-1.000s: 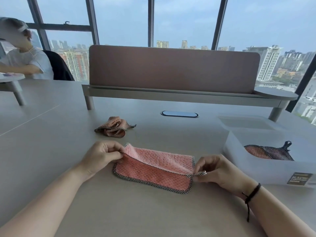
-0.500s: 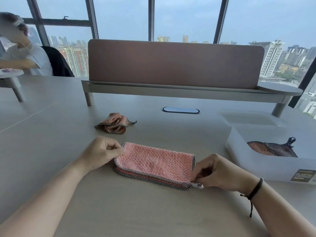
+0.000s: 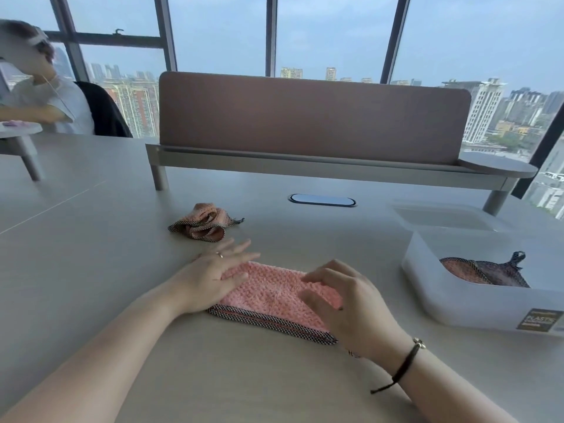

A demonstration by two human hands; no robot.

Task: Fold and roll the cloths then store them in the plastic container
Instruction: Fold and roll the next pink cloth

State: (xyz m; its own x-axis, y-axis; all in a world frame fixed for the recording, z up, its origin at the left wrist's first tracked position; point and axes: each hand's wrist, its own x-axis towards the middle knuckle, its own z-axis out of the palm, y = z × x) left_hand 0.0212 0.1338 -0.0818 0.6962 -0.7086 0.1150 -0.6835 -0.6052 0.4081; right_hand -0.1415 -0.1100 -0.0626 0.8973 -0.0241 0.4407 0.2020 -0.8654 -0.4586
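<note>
Pressing the folded pink cloth (image 3: 268,296) flat, just left of the plastic container (image 3: 476,306): I am laying my left hand (image 3: 213,276) open and my right hand (image 3: 345,300) loosely curved, having released the pinched corners; folding finished, rolling follows.

Pale grey flat table (image 3: 91,270). Folded pink checker-edged cloth (image 3: 274,297) at centre; crumpled pink cloth (image 3: 203,222) at 11 o'clock. Translucent white plastic container (image 3: 457,303) at 3 o'clock.

Both hands press flat on the folded pink cloth (image 3: 268,296) near the worktop's (image 3: 91,270) front edge: left hand (image 3: 213,277) on its left end, right hand (image 3: 345,303) on its right end. A crumpled cloth (image 3: 203,222) lies behind; the plastic container (image 3: 476,303) at right holds another cloth (image 3: 485,271).
</note>
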